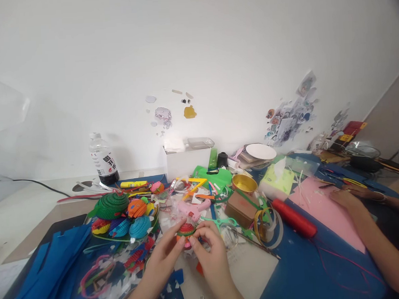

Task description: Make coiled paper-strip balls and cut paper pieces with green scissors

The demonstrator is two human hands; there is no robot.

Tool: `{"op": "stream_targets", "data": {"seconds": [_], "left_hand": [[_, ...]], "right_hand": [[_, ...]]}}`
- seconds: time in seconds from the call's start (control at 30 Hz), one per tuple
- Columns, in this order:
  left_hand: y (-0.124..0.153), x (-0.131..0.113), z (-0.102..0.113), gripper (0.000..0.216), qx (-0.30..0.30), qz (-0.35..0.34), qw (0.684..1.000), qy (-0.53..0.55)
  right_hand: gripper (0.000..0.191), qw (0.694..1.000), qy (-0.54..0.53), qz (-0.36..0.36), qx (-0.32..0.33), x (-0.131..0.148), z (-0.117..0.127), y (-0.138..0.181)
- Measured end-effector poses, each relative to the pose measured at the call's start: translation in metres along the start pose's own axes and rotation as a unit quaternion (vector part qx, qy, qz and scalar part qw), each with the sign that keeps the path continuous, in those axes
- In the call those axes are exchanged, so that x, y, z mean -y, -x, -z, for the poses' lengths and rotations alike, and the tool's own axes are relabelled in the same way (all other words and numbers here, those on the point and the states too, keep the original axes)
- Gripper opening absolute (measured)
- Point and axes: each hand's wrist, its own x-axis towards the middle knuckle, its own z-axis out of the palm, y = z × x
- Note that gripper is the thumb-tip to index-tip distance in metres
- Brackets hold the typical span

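Observation:
Between my two hands sits a small domed craft of coiled corrugated paper [186,230], red and green with orange parts below. My left hand [165,253] grips its left side, thumb and fingers closed on it. On the opposite side, my right hand [210,248] pinches it with thumb and curled fingers. Just beyond lies a pink hot glue gun [193,208]. Mint-green scissors [220,222] rest to its right. Several similar coiled paper crafts are grouped at left, including a large green one [112,205], an orange one [137,208] and a light-blue one [140,226].
Blue paper strips [48,276] lie at left, near a bottle [103,160]. Paper scraps litter the middle. Rightward are a brown box [242,213], gold tin [245,183], tissue pack [277,179] and red thread spool [294,218]. Another person's hands work over pink paper [339,222].

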Motion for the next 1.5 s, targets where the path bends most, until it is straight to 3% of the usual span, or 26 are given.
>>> {"op": "stream_targets", "data": {"seconds": [0.2,0.23,0.4,0.57,0.83,1.0,1.37,1.5], "left_hand": [[0.001,0.006,0.000,0.060,-0.017,-0.005,0.999,-0.038],[0.001,0.007,-0.001,0.059,-0.022,-0.011,0.999,-0.043],[0.003,0.009,-0.005,0.051,-0.053,-0.053,0.995,-0.071],[0.005,0.012,-0.006,0.048,-0.079,-0.056,0.991,-0.092],[0.004,0.009,-0.007,0.071,-0.037,0.033,0.999,0.010],[0.004,0.003,-0.007,0.075,-0.048,0.060,0.996,0.037],[0.003,0.002,-0.004,0.060,-0.049,0.039,0.996,-0.056],[-0.001,0.002,0.000,0.058,-0.027,0.013,0.994,-0.108]], "right_hand": [[0.006,0.998,0.023,0.035,-0.045,-0.004,-0.004,0.003],[0.004,0.998,0.020,0.025,-0.055,-0.006,-0.005,0.004],[0.029,0.997,-0.007,-0.047,-0.056,-0.013,-0.009,0.006],[0.031,0.996,-0.050,-0.070,-0.029,-0.016,-0.013,0.009],[0.031,0.991,-0.090,-0.088,-0.036,-0.019,-0.016,0.009],[0.033,0.987,-0.137,-0.080,-0.022,-0.025,-0.015,0.011],[0.036,0.992,-0.094,-0.080,-0.014,-0.020,-0.012,0.012],[0.033,0.997,-0.063,-0.052,-0.003,-0.020,0.000,0.007]]}}
